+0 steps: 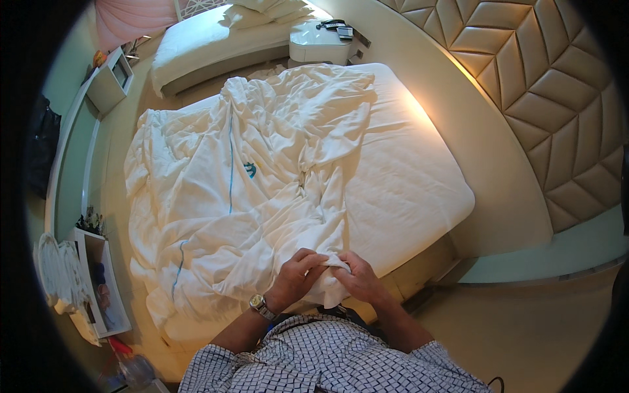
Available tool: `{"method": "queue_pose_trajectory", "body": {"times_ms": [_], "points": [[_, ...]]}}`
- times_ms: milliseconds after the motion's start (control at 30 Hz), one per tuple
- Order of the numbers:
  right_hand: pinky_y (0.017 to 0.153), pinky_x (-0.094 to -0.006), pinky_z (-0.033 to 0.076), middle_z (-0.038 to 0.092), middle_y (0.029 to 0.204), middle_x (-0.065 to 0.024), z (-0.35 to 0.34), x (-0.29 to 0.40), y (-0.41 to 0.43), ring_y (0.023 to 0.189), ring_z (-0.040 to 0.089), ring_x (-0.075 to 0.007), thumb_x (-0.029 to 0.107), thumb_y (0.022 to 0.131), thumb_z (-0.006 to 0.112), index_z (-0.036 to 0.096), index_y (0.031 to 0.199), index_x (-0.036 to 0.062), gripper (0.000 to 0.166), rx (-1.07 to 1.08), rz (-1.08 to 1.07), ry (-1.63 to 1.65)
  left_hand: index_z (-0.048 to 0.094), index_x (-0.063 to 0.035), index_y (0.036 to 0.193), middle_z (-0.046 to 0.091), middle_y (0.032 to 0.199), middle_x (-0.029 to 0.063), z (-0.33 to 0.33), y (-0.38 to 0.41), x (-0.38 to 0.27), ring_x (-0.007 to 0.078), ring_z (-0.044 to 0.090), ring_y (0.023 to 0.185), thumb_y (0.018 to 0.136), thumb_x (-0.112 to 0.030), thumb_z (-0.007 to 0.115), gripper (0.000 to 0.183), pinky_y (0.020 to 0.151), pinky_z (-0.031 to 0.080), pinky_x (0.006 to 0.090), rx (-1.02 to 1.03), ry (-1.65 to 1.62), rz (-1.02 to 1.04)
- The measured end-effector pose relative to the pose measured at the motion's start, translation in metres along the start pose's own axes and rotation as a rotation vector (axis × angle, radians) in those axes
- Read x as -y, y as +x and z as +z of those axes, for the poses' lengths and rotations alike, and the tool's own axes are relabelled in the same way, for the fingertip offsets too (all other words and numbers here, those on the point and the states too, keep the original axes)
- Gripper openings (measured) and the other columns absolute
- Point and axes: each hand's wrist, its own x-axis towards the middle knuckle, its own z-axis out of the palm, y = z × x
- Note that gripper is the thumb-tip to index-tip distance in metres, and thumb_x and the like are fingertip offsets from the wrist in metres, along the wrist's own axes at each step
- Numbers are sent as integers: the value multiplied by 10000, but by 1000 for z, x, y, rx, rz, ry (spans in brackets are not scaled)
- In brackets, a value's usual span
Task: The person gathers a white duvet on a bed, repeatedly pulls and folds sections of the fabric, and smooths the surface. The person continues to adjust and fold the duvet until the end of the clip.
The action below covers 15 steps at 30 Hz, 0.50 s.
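A rumpled white duvet cover with blue stripes and a blue-green printed mark lies across most of the bed. Both hands grip its near edge, close to my waist. My left hand, below a wristwatch, pinches the fabric between thumb and fingers. Just right of it, my right hand clasps the same piece of cloth. A short flap of fabric hangs beneath the two hands. On the right, the mattress shows bare under a smooth white fitted sheet.
Beyond this bed stand a white nightstand with a telephone and a second bed. A padded headboard wall rises at right. White shelving and a pile of folded white linen are on the left.
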Motion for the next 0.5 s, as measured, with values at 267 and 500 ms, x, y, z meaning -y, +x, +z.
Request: {"method": "queue_pose_trajectory", "body": {"times_ms": [267,500], "points": [[893,-287,492,617,1162,-117,-28,-16,-39,1024,584,-143,105,978,539,485,1324,-44,381,-350,182,517,638,-6,1061,650,932,130,20,-79,64,187,657,752,920,-112,658,177,659,535,295,-92,-28,-371],[967,-399,511,592,1275,-163,-54,-40,-81,1126,601,-251,131,1025,457,448,1401,12,395,-601,192,1111,547,-28,1188,640,1047,122,50,-136,131,242,688,814,989,-246,504,298,673,579,384,52,-471,-1238]]}}
